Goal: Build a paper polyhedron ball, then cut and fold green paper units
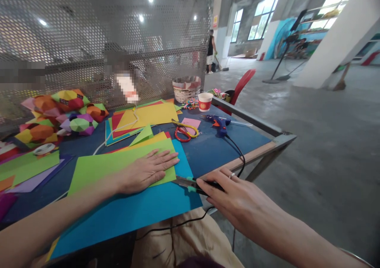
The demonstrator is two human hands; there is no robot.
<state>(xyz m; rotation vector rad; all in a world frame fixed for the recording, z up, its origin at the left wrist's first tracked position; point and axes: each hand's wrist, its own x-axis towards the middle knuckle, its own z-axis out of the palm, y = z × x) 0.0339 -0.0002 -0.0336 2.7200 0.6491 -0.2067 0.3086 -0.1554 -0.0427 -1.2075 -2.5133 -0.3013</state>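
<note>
My left hand [150, 169] lies flat with fingers stretched out on a light green paper sheet [97, 169]. Under that sheet is a larger blue sheet [127, 216], its near part overhanging the table edge. In my right hand [234, 192] is a pair of scissors [191, 184] with dark handles and teal parts. Their blades point left, at the right edge of the green sheet, above the blue one. Whether they touch the paper I cannot tell. Beyond my left hand are a folded green piece [143, 135] and a red-and-yellow-handled pair of scissors [184, 132].
A blue glue gun [219, 123] with a black cord lies right of a paper cup [204, 101]. Behind stand a basket [186, 89] and a stack of coloured paper [148, 116]. Folded paper balls [78, 123] are at left, before a perforated metal screen [160, 34].
</note>
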